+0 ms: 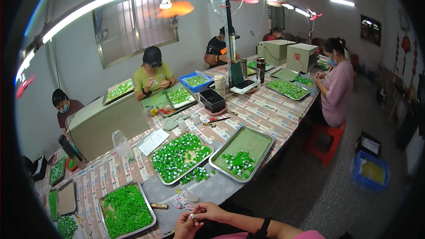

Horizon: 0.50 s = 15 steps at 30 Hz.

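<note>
At the lower edge, my left hand (186,227) and my right hand (210,211) meet with their fingertips pinched together. Between them shows a small silvery-white bead (192,216); any green part on it is too small to make out. Just beyond my hands lie a pile of small pale, multicoloured pieces (181,202) and a little whitish cup (191,196). Farther off, a metal tray (152,168) holds many green pieces with silvery beads, and some have spilled beside it (197,175). To its right, a lined tray (271,144) carries a smaller heap of similar pieces.
Left of my hands stands a tray (149,212) of green pieces, with a small yellowish tube (159,206) beside it. A white paper (153,142) and clear plastic bag (121,144) lie behind. Co-workers sit around the table; a red stool (325,144) and blue crate (371,183) stand right.
</note>
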{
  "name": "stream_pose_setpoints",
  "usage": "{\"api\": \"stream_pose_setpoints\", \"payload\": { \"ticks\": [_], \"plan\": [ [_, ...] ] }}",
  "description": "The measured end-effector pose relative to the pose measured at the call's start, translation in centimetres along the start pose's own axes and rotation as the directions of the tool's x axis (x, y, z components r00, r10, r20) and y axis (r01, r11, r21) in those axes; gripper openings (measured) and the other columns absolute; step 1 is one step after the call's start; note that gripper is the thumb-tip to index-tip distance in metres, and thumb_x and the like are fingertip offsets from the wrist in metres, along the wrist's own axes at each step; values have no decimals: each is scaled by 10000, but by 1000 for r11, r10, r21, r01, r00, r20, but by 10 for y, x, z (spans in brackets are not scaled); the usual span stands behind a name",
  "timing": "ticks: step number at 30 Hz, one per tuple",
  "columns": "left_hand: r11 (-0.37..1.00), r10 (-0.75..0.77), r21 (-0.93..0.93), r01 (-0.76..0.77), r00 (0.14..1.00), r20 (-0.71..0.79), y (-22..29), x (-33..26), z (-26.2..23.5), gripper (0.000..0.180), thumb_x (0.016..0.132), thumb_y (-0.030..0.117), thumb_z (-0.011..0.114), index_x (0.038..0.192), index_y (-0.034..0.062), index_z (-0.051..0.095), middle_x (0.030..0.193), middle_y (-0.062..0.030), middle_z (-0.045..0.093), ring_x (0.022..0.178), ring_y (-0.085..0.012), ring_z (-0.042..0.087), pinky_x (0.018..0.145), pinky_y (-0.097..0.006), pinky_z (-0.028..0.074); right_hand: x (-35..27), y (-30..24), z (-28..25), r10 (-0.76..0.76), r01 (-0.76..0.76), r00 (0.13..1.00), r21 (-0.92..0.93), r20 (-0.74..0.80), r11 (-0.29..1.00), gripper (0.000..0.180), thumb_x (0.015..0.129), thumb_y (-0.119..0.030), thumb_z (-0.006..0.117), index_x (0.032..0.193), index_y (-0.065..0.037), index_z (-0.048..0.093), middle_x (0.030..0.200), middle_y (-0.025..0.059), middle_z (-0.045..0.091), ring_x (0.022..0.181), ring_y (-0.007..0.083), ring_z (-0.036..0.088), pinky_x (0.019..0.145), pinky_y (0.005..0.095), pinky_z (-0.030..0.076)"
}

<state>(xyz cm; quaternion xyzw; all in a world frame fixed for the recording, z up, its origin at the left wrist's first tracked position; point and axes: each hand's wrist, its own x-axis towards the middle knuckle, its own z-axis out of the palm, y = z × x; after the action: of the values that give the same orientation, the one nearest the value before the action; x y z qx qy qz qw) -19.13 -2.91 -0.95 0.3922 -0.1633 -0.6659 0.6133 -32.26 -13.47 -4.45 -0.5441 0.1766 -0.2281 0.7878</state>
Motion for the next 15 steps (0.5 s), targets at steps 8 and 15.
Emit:
{"api": "stream_pose_setpoints", "payload": {
  "ticks": [8,15],
  "plan": [
    [992,-109,-58,110,994,28,10,-3,-1,123,917,105,544,1033,71,565,794,-24,581,676,-112,573,701,-315,549,-5,-19,-1,140,-143,989,79,45,987,175,838,-71,655,988,-21,578,921,35,630,869,95,593,791,226,472],
    [981,-147,-108,159,983,112,15,-1,-11,120,914,110,549,1029,76,550,775,-7,565,685,-103,566,724,-333,545,-1,-23,-6,216,-220,972,41,91,975,200,829,-99,675,994,-40,579,934,20,632,885,81,580,800,220,458]
  ]
}}
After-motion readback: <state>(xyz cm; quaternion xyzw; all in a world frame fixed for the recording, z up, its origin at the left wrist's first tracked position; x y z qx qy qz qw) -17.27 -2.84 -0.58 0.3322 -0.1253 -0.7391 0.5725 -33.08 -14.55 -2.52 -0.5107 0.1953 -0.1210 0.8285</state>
